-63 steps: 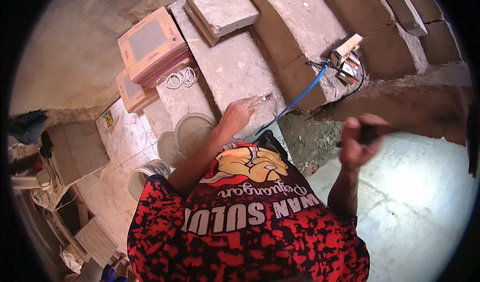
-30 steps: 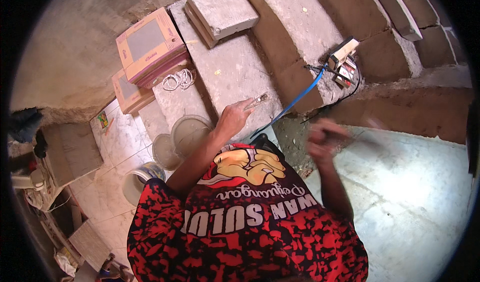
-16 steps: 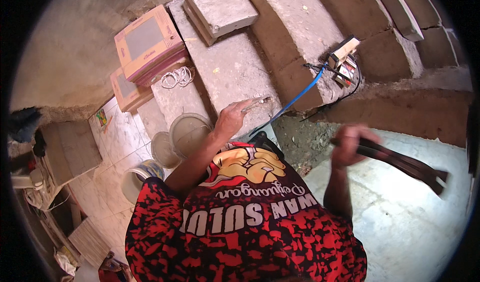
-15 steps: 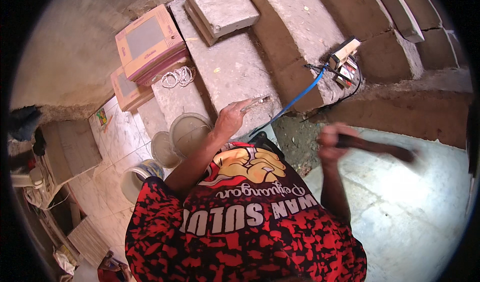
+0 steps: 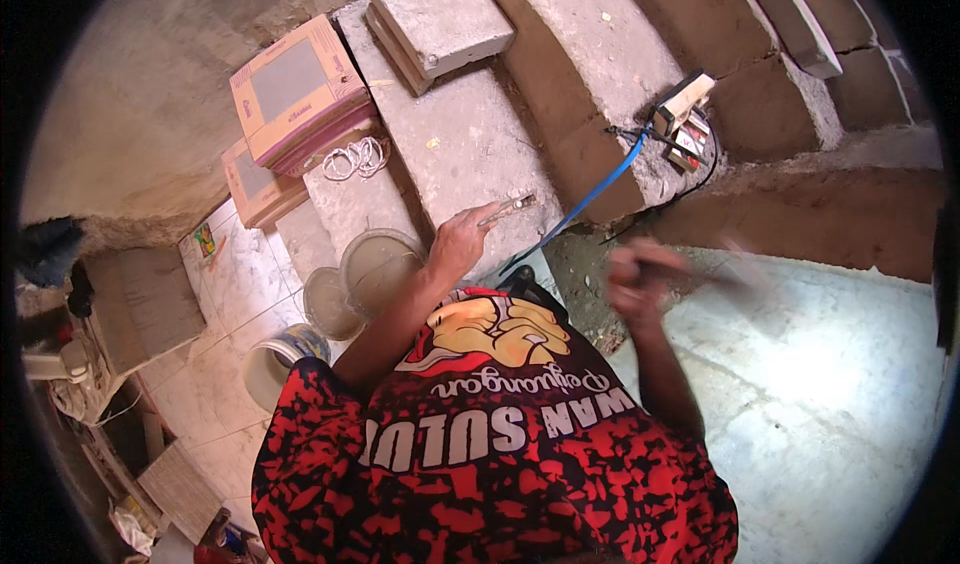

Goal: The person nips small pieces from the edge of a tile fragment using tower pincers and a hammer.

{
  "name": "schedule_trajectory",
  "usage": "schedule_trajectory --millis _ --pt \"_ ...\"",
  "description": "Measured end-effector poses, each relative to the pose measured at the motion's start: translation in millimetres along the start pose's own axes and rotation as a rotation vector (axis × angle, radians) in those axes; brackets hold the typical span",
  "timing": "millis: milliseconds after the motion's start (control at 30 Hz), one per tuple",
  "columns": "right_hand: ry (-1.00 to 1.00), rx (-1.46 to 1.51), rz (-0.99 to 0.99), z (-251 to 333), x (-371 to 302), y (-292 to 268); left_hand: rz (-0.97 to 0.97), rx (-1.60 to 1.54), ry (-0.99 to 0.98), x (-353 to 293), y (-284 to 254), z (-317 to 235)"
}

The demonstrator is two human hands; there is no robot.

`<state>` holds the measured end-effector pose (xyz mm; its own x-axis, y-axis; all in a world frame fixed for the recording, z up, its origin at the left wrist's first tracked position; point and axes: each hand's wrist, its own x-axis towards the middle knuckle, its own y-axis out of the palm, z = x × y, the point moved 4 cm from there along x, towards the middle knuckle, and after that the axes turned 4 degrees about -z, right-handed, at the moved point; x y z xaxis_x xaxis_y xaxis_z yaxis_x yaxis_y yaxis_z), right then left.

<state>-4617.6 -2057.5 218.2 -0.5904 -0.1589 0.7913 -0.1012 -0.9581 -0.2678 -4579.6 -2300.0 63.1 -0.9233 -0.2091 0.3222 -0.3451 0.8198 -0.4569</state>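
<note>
My left hand (image 5: 460,244) is closed around a slim, chisel-like metal tool (image 5: 510,209), whose far end lies low over the rough concrete step (image 5: 470,129). Right of my body, my right hand (image 5: 637,279) is closed around the handle of a hammer (image 5: 700,274). The hammer is smeared by motion and its head cannot be made out clearly. It is held over the pale blue-white floor, apart from the metal tool.
Concrete steps rise ahead, with a loose slab (image 5: 445,19) on one. A blue strap (image 5: 600,184) runs from a boxy device (image 5: 685,104). Left are tile boxes (image 5: 295,84), coiled cord (image 5: 357,158), mortar pans (image 5: 380,269) and a bucket (image 5: 268,369).
My right hand and the hammer have swung a little to the left and up. My left hand has hardly moved and keeps hold of the metal tool.
</note>
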Motion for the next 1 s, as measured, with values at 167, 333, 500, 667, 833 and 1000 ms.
schedule_trajectory --millis 167,333,500,667,833,1000 --pt "0.526 -0.316 0.567 -2 3 24 0.079 0.020 0.032 -14 11 4" --pt "0.140 0.138 -0.148 73 100 -17 -0.018 -0.057 -0.070 -13 -1 -2" --pt "0.443 -0.247 0.535 -26 -46 11 -0.004 -0.060 -0.025 -8 6 -4" --pt "0.377 -0.410 0.414 20 17 0 0.047 0.089 0.035 -37 12 17" --pt "0.006 0.247 -0.276 79 95 -15 0.003 -0.014 -0.068 -11 0 0" --pt "0.637 -0.457 0.721 -47 -88 19 0.015 -0.028 0.000 -12 7 -10"
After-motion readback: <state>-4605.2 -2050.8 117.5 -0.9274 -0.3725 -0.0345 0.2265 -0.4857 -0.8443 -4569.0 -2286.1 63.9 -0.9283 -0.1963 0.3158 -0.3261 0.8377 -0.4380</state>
